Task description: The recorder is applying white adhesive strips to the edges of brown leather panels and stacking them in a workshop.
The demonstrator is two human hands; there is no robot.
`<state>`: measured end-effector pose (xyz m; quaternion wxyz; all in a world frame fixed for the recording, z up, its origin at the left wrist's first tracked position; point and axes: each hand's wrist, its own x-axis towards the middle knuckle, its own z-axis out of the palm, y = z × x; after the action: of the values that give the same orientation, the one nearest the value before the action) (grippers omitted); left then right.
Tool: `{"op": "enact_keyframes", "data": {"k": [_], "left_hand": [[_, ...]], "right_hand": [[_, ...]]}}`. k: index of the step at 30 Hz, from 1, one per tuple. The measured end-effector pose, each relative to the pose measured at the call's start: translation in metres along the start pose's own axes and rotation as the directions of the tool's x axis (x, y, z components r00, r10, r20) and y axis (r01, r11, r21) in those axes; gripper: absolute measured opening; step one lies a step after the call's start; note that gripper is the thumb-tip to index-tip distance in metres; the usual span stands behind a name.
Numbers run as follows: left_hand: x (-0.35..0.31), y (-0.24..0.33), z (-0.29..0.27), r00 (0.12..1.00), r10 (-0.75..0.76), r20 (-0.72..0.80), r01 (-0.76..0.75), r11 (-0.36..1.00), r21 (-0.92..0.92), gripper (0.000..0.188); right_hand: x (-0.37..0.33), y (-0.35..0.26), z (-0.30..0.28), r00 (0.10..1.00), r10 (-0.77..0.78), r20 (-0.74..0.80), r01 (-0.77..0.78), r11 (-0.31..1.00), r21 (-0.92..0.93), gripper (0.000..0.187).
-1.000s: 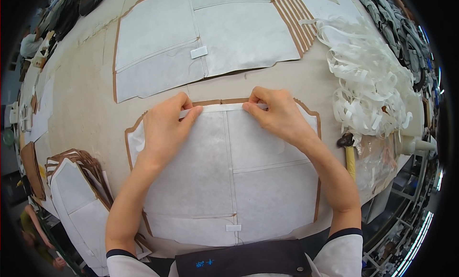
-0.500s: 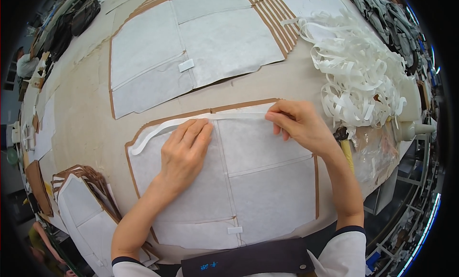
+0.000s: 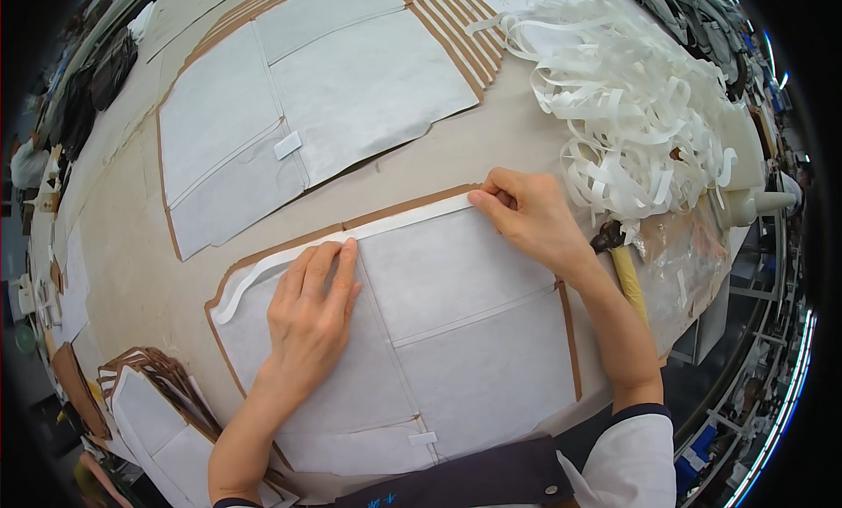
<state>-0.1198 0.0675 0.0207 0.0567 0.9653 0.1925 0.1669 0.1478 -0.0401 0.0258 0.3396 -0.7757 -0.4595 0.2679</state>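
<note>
A white fabric panel point(image 3: 474, 271) with a brown border lies flat in front of me, with seams crossing it and a small white label point(image 3: 422, 438) near its near edge. Along its far edge runs a narrow white tape point(image 3: 412, 220), its left end curving loosely on the panel. My left hand point(image 3: 309, 315) rests on the panel with fingers stretched out, the fingertips over the tape near the middle seam. At the tape's right end, by the panel's far right corner, my right hand point(image 3: 526, 214) pinches the tape between thumb and fingers.
Beyond the panel lies a stack of similar brown-edged panels point(image 3: 368, 96). A heap of loose white tapes point(image 3: 640, 113) sits at the right, near a white bottle point(image 3: 745, 206) and a yellow-handled tool point(image 3: 628, 284). Smaller brown-edged pieces point(image 3: 158, 411) are stacked at the lower left.
The right stretch of the tape has come closer to the brown border and now lies along it. My right hand has moved with it; the whole view has shifted slightly.
</note>
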Motion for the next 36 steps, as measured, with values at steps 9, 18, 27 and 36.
{"op": "enact_keyframes", "data": {"k": [9, 18, 27, 36], "left_hand": [[0.007, 0.008, 0.002, 0.998, -0.035, 0.052, 0.034, 0.999, 0.013, 0.045], [0.063, 0.056, 0.048, 0.990, 0.116, -0.080, -0.128, 0.978, -0.167, 0.046], [0.074, 0.073, 0.061, 0.976, 0.169, -0.135, -0.179, 0.981, -0.071, 0.048], [0.076, 0.079, 0.058, 0.986, 0.142, -0.085, -0.149, 0.985, -0.085, 0.051]], "right_hand": [[0.002, -0.003, 0.004, 0.998, -0.051, -0.047, 0.046, 0.995, -0.092, 0.023], [-0.001, 0.000, 0.006, 0.998, -0.049, -0.038, 0.041, 0.982, -0.186, 0.020], [-0.036, 0.016, -0.015, 0.984, 0.049, -0.173, -0.048, 0.999, 0.007, 0.016], [-0.029, 0.021, -0.013, 0.984, 0.052, -0.171, -0.057, 0.998, -0.027, 0.019]]}}
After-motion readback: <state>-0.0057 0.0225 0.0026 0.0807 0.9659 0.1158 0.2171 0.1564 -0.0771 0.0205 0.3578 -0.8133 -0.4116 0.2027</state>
